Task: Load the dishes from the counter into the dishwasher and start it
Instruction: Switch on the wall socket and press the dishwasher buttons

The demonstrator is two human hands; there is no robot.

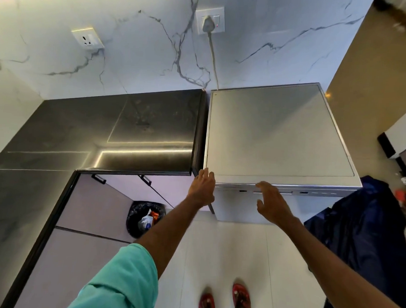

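Hands reach out over a silver-grey, box-shaped dishwasher with a flat matt top. It stands on the pale tiled floor, just right of the dark glossy stone desk and against the white, grey-veined marble wall. Its door is closed.

The left hand is at the front left corner of the machine's top. Its fingers are straight, close together and holding nothing. Whether they press the corner or only hover over it cannot be told.

The right hand is at the middle of the front edge, above the narrow control strip. Its fingers are loosely spread and slightly bent, with the thumb held apart, and they grip nothing. Contact with the edge is unclear.

A white plug sits in a wall socket above the machine. Its grey cable runs down behind the rear left corner. A teal sleeve covers the left upper arm.

Below the desk's edge stands a black-lined waste bin with wrappers inside. A dark blue cloth hangs right of the machine. Red sandals show on the floor at the bottom.
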